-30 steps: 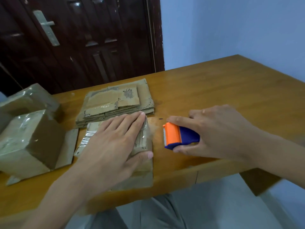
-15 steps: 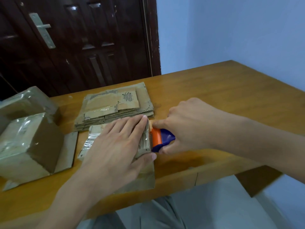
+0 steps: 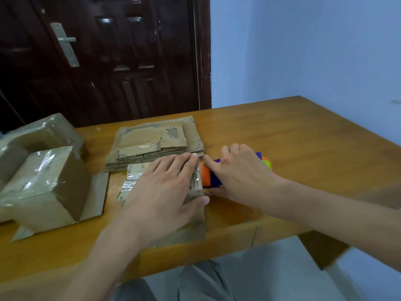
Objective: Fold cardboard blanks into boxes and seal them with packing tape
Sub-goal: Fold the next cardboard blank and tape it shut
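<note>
The right hand [image 3: 243, 177] curls its grip over the orange and blue tape dispenser [image 3: 211, 177], index finger stretched along the top, with the orange end touching the right edge of the small box [image 3: 195, 185]. The left hand [image 3: 165, 187] lies flat with straight fingers spread on top of that box (the thumb hooks round its near right corner), pressing it down on a flat piece of cardboard [image 3: 191, 231] at the front edge of the bench [image 3: 293, 131]. Just behind the box sits a stack of flat cardboard blanks [image 3: 152, 144]. To the left stand two taped boxes, one near [image 3: 45, 185] and one behind it [image 3: 43, 133]. A dark door [image 3: 108, 57] stands behind the bench.
</note>
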A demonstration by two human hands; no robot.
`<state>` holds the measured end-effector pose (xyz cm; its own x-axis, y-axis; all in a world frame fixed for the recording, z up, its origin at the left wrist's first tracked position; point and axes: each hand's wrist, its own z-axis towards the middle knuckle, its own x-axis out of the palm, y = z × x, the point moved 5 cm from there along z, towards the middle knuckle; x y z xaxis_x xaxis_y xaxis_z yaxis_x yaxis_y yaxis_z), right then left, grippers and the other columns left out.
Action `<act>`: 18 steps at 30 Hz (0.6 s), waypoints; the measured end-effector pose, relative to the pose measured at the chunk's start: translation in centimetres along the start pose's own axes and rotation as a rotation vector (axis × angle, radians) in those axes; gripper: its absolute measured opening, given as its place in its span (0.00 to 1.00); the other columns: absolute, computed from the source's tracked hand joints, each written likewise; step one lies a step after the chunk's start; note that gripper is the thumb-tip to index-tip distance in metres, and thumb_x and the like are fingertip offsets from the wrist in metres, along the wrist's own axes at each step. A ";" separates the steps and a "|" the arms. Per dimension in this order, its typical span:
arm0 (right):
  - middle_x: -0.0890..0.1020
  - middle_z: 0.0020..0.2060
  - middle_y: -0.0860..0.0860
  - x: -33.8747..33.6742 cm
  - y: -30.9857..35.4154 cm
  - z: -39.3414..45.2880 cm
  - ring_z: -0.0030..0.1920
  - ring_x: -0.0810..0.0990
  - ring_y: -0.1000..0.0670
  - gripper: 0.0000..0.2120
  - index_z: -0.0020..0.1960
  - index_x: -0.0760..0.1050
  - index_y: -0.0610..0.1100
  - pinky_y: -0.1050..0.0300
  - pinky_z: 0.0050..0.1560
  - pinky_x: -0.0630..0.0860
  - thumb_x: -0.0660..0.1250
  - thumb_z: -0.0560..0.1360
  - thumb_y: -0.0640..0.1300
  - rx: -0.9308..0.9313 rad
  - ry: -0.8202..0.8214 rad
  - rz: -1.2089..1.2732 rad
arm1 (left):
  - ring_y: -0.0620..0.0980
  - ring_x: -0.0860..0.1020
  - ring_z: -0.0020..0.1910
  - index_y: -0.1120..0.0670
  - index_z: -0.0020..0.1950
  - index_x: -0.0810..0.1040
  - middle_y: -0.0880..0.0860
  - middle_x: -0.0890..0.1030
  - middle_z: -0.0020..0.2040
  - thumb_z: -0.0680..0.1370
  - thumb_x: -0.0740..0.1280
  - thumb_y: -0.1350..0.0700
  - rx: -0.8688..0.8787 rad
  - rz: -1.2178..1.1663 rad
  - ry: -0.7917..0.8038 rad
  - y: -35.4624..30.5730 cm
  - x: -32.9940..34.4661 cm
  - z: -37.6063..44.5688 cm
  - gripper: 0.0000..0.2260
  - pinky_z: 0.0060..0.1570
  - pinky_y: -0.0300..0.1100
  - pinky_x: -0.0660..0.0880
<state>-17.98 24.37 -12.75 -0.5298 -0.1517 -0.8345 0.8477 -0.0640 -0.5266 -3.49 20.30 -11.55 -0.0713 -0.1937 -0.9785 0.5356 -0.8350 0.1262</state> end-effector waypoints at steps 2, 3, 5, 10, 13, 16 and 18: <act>0.70 0.45 0.42 2.0 -0.6 -0.2 0.42 0.68 0.44 0.36 0.82 0.57 0.48 0.47 0.42 0.66 0.45 0.83 0.70 0.124 -0.006 0.032 | 0.48 0.51 0.84 0.49 0.86 0.44 0.46 0.53 0.85 0.80 0.51 0.28 -0.008 -0.008 -0.027 -0.1 0.0 -0.1 0.41 0.80 0.45 0.45; 0.70 0.46 0.42 2.7 -0.9 -0.2 0.43 0.67 0.44 0.34 0.83 0.54 0.48 0.47 0.43 0.67 0.44 0.84 0.66 0.173 -0.017 0.047 | 0.48 0.51 0.84 0.49 0.86 0.44 0.46 0.53 0.86 0.80 0.51 0.28 -0.009 -0.006 -0.046 0.0 0.1 -0.1 0.41 0.80 0.45 0.45; 0.72 0.48 0.42 4.2 -1.4 -0.2 0.46 0.68 0.43 0.30 0.84 0.53 0.48 0.47 0.46 0.70 0.48 0.86 0.61 0.236 -0.055 0.109 | 0.48 0.51 0.84 0.49 0.86 0.44 0.46 0.52 0.86 0.81 0.51 0.28 0.002 -0.012 -0.048 0.1 0.4 0.0 0.41 0.80 0.45 0.44; 0.78 0.63 0.37 5.2 -0.5 -1.0 0.62 0.76 0.37 0.31 0.83 0.61 0.47 0.41 0.65 0.72 0.58 0.83 0.60 0.459 -0.075 0.273 | 0.48 0.48 0.84 0.50 0.86 0.43 0.47 0.49 0.86 0.81 0.50 0.27 0.007 -0.039 -0.073 0.0 0.5 -0.2 0.42 0.81 0.46 0.43; 0.68 0.79 0.41 2.6 0.6 -2.9 0.80 0.63 0.41 0.30 0.83 0.59 0.48 0.43 0.81 0.58 0.49 0.86 0.61 0.583 -0.243 0.553 | 0.38 0.37 0.82 0.46 0.85 0.37 0.39 0.36 0.84 0.83 0.49 0.29 -0.047 -0.502 -0.089 0.9 -0.5 -0.5 0.38 0.81 0.45 0.41; 0.63 0.81 0.60 -0.4 3.0 -4.0 0.81 0.56 0.60 0.33 0.83 0.58 0.59 0.53 0.81 0.56 0.43 0.82 0.70 0.584 -0.314 1.204 | 0.28 0.49 0.80 0.42 0.86 0.49 0.32 0.50 0.83 0.85 0.53 0.40 -0.186 -1.162 -0.393 4.1 -3.7 -2.1 0.30 0.80 0.40 0.52; 0.63 0.79 0.67 -1.3 5.1 -3.9 0.78 0.58 0.67 0.34 0.82 0.59 0.63 0.53 0.82 0.57 0.45 0.80 0.74 0.573 -0.250 1.533 | 0.26 0.58 0.77 0.41 0.84 0.60 0.32 0.62 0.80 0.85 0.55 0.43 -0.335 -1.211 -0.629 6.6 -3.9 -4.2 0.25 0.73 0.33 0.57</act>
<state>-13.07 28.12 -15.00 0.7234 -0.5538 -0.4123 0.4727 -0.0380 0.8804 3.85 17.72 -7.58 -0.9386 0.2783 -0.2041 0.0381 -0.5043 -0.8627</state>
